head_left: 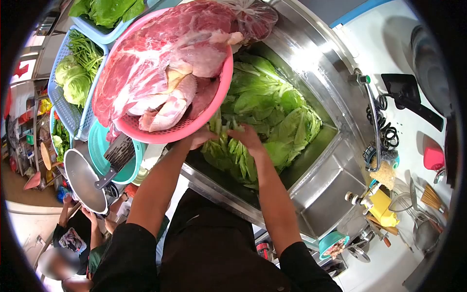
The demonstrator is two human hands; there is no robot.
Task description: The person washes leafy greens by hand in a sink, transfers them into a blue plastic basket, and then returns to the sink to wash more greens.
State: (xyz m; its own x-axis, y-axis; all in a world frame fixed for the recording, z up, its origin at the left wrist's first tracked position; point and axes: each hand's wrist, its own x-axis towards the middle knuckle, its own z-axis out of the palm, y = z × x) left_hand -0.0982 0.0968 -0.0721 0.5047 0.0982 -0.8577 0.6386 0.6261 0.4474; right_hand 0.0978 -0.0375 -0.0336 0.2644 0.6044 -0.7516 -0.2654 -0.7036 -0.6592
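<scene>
While both arms reach up from six o'clock into the sink [321, 158], the two hands meet at the near-left part of the greens [287, 121], a broad leafy heap filling much of the larger compartment. The right hand [249, 138] has its fingers bent around pale stalks, grasping a bunch. The left hand [200, 138] lies just beside it, its fingers touching the same bunch; the rim of the pink basin [221, 104] is close over it, so I cannot tell how firmly it is closed. Seen from the hands, the greens spread mainly toward two o'clock, and the pink basin sits between ten and eleven, heaped with raw meat [160, 53]. A clear bag [255, 19] rests against the meat near twelve. Toward ten o'clock stands a blue basket [61, 95] with cabbages [73, 80] and thin green stems. At nine, a teal basket [99, 141] has a cleaver [119, 155] lying across it, with a metal pan [85, 177] near it. Toward eight, a co-worker [80, 233] in dark clothes is near the pan. The tap [375, 117] is at three, and a yellow bottle [382, 209] at four.
</scene>
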